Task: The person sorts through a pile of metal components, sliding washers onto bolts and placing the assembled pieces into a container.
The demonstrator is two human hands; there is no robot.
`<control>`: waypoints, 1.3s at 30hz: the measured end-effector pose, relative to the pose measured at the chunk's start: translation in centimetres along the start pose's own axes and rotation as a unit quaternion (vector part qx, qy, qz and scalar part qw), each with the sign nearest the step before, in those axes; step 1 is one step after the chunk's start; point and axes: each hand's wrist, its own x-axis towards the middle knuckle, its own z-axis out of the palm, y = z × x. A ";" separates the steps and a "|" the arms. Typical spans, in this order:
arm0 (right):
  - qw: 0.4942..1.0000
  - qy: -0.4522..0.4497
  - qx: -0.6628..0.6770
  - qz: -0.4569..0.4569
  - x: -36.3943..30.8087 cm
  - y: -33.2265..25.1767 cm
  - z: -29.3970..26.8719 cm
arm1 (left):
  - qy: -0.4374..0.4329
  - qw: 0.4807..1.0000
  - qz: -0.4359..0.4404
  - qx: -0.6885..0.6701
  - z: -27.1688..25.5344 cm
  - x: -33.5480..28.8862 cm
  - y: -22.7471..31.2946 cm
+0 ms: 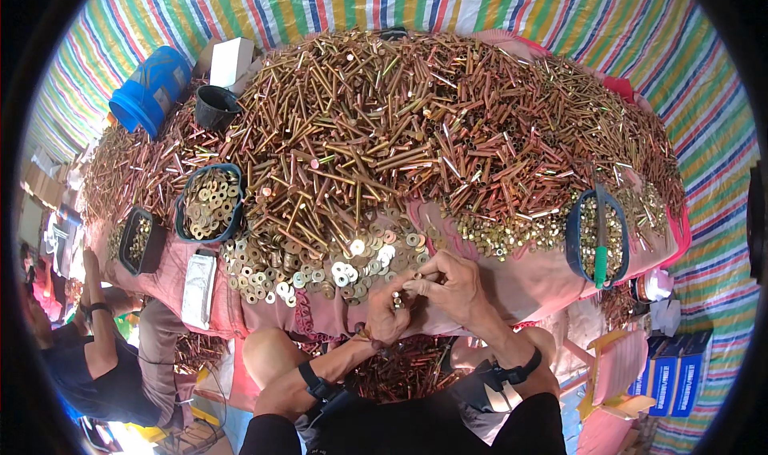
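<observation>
My left hand (387,314) is closed around several small brass-coloured metal pieces (397,300); their shiny ends show between the fingers. Close beside it, my right hand (454,285) has its thumb and fingers pinched together. Whatever the right fingertips hold is too small and shaded to name. Both hands are over the near edge of the cloth-covered table (512,291). Just beyond and left of them lie loose flat washers (344,272). Small nuts (504,239) are spread farther right. Behind these rises a large heap of long coppery bolts (384,127).
At left stand a blue tub of washers (210,237), a dark tub of nuts (152,256) and a white packet (200,290). A green-handled tool (600,267) lies across a nut tub (573,247) at right. A blue bucket (164,79) lies far left. Another person (104,351) sits left.
</observation>
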 end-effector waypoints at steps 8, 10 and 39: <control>0.999 -0.006 -0.014 -0.034 0.0 -0.1 -0.3 | 0.000 1.000 -0.007 -0.020 0.3 -0.1 -0.1; 0.999 -0.026 -0.011 -0.018 -0.1 0.2 -0.1 | 0.016 1.000 -0.012 -0.024 0.3 -0.2 -0.2; 0.905 -0.263 0.121 0.310 0.4 2.7 -2.1 | 0.039 0.983 -0.155 -0.093 -0.6 1.8 2.2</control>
